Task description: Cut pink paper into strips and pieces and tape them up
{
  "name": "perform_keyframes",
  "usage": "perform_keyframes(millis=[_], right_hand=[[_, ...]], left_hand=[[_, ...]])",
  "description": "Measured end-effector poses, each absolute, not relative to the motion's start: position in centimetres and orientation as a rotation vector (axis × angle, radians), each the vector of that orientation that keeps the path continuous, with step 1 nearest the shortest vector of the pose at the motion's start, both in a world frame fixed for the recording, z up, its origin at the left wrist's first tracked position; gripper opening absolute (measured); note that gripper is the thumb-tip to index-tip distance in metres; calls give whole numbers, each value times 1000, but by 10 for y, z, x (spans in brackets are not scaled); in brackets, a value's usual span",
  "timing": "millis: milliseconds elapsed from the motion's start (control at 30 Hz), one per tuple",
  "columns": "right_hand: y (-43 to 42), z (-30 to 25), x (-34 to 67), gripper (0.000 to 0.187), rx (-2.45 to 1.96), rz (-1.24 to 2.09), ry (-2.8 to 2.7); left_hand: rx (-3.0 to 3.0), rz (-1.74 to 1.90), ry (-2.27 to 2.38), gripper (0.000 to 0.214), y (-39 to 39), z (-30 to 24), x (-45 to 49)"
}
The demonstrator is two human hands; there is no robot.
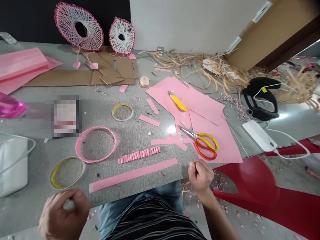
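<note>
My left hand [65, 213] is closed at the table's front edge, thumb and forefinger curled into a ring with nothing in it. Just beyond lies a tape roll [53, 176] with a yellow inner side, beside a pink-wrapped ring [79, 146]. My right hand [201, 176] makes a loose fist at the front edge; nothing shows in it. Scissors [205, 146] with yellow and red handles lie past it, partly on pink paper sheets [225, 143]. Between my hands are a long pink paper strip [135, 175] and a pleated pink strip [138, 154].
A yellow cutter [178, 102] lies on the pink sheets. Another tape roll [122, 112] and a pixelated phone-like object [65, 115] are farther left. String-wound frames [79, 28] lean at the back. A white power bank [260, 135] and black headset-like object [262, 98] sit right.
</note>
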State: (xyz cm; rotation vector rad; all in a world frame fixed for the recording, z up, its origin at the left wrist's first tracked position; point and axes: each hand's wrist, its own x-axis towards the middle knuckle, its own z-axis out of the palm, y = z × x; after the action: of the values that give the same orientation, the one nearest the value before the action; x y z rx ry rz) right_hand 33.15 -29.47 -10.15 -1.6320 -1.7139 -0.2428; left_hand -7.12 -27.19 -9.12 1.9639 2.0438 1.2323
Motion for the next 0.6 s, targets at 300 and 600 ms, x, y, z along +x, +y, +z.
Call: perform_keyframes(millis=[300, 600], right_hand=[[-292, -106, 327, 41, -1722, -419, -1695], [-294, -111, 327, 41, -1761, -541, -1654]], left_hand=[[2440, 1432, 1664, 13, -266, -87, -67], [2578, 1409, 1400, 21, -266, -79, -68]])
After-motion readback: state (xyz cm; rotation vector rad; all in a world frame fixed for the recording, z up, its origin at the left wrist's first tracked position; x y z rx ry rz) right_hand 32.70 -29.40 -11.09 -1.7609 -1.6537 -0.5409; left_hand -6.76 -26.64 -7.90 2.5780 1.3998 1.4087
